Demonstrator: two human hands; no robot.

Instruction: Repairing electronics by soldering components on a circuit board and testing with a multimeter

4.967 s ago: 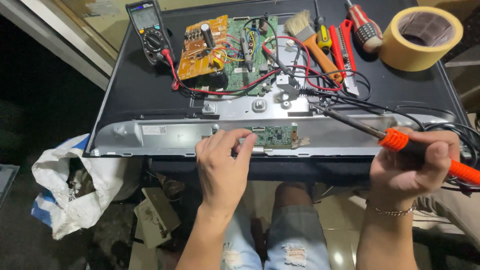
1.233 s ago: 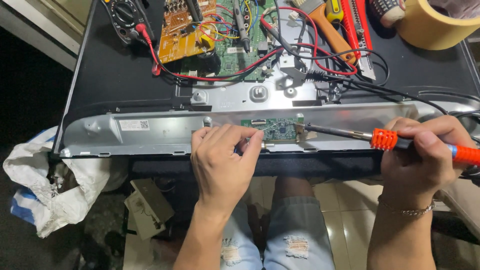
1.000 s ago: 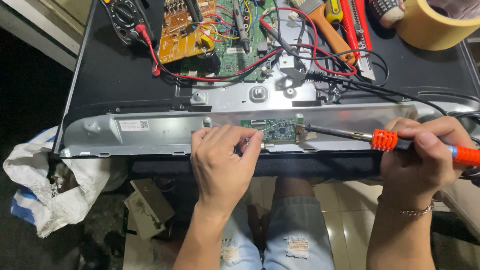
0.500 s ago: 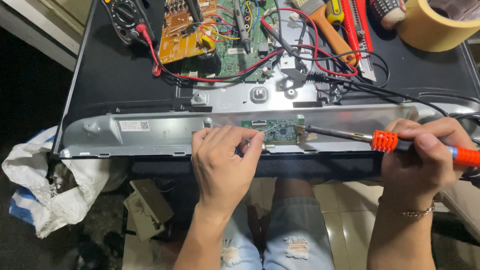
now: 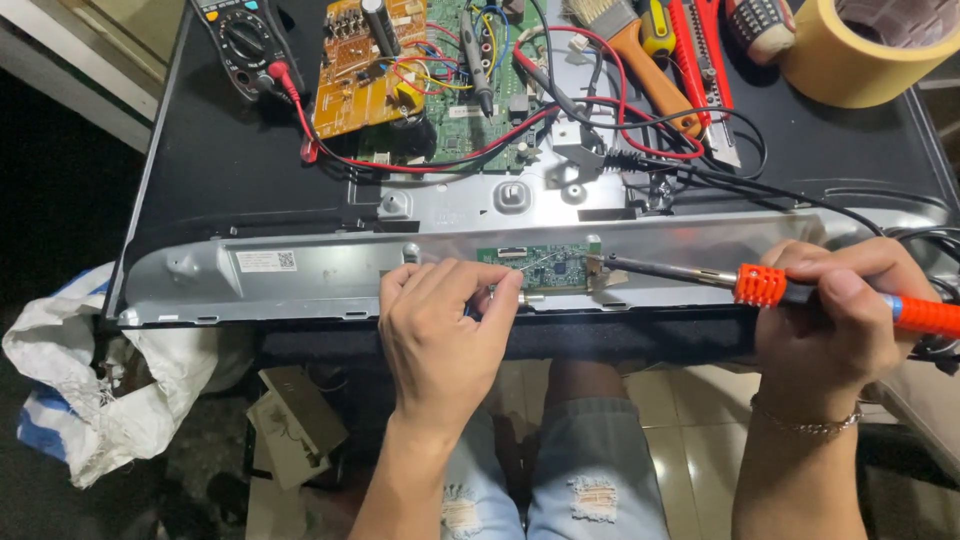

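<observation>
Since five seconds ago the soldering iron [image 5: 840, 296] has swung in from the right, and its tip now rests at the right end of the small green board [image 5: 545, 268] at frame centre. The right hand [image 5: 835, 315] is closed around the orange handle. The left hand [image 5: 440, 325] pinches something thin beside the board; what it is I cannot tell. Good work here probably means bracing both wrists and touching only one pad briefly.
</observation>
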